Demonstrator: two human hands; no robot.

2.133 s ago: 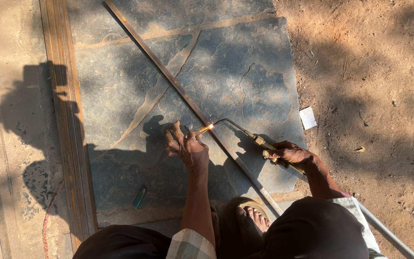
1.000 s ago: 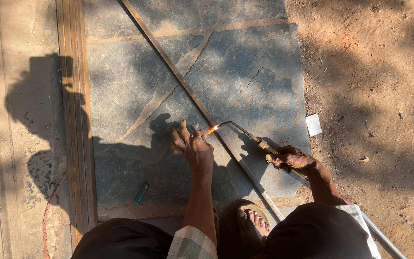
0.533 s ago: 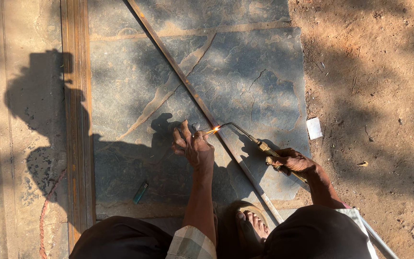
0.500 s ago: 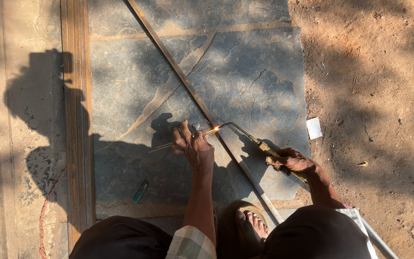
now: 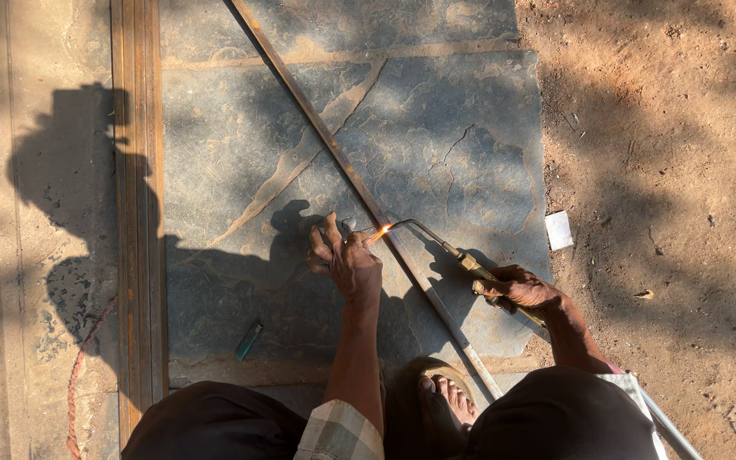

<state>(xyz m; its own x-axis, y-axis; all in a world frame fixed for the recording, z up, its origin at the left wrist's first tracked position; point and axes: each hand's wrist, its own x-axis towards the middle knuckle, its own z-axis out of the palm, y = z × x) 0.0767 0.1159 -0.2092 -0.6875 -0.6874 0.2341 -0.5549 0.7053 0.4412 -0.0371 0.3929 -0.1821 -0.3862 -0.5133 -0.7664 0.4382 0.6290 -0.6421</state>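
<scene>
A long thin metal bar (image 5: 317, 128) lies diagonally across a grey stone slab (image 5: 470, 145). My right hand (image 5: 521, 290) grips a brass gas torch (image 5: 453, 253) whose bent nozzle ends in a small orange flame (image 5: 381, 230) at the bar. My left hand (image 5: 347, 260) rests on the slab just left of the flame, fingers pinched around something thin that I cannot make out. My sandalled foot (image 5: 449, 400) rests beside the bar's near end.
A green lighter (image 5: 249, 339) lies on the slab at lower left. A long metal channel (image 5: 136, 213) runs along the slab's left edge. A small white card (image 5: 559, 230) lies on the red dirt at right. A red cord (image 5: 74, 383) curls at lower left.
The hands and torch hold nearly the same place at the bar. The view has shifted slightly, and the flame stays lit at the same spot.
</scene>
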